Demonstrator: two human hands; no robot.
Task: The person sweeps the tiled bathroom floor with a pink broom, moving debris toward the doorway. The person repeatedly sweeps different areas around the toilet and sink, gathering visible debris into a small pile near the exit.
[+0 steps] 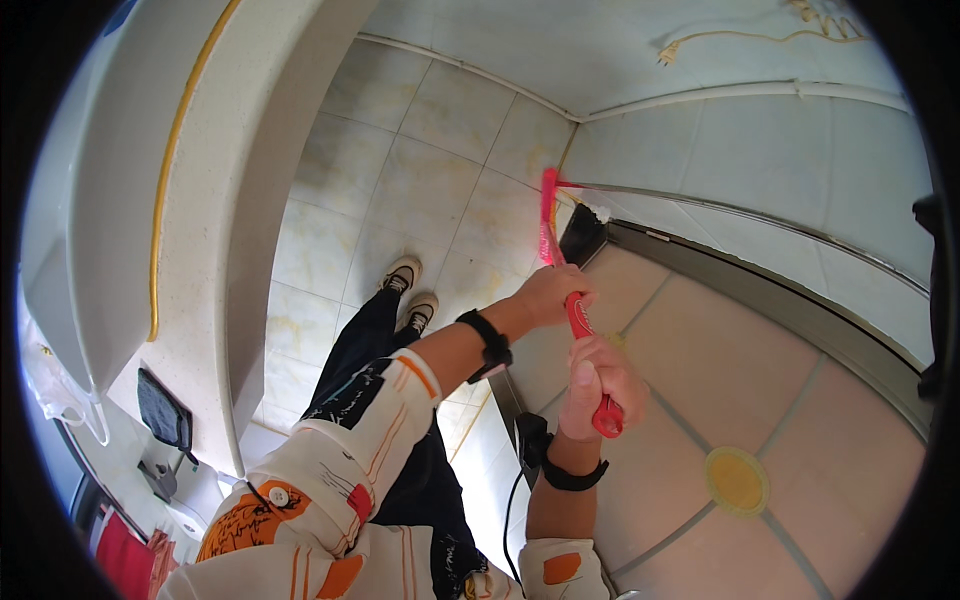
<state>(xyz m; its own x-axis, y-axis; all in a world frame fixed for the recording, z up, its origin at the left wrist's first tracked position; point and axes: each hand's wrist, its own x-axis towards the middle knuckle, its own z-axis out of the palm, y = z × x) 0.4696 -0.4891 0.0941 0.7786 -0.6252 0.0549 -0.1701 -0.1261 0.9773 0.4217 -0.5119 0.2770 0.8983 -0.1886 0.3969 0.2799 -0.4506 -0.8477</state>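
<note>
Both my hands grip the red handle of a long-handled brush [548,215], whose head is bright pink. My left hand [555,295] is wrapped round the upper handle, near the head. Lower down, my right hand [600,385] closes round the handle, and the red end pokes out below its fingers. The brush head points away from me, by the corner where the pale floor tiles meet the wall and a dark door frame [584,235]. I cannot tell whether its bristles touch the surface behind. Each wrist wears a black band.
Pinkish tiles with grey joints and a yellow round patch [737,481] spread out at the right. A pale curved ledge [250,220] with a yellow strip rises at the left, with a dark cloth [165,410] hanging there. A cord with a plug [670,50] hangs at the far wall.
</note>
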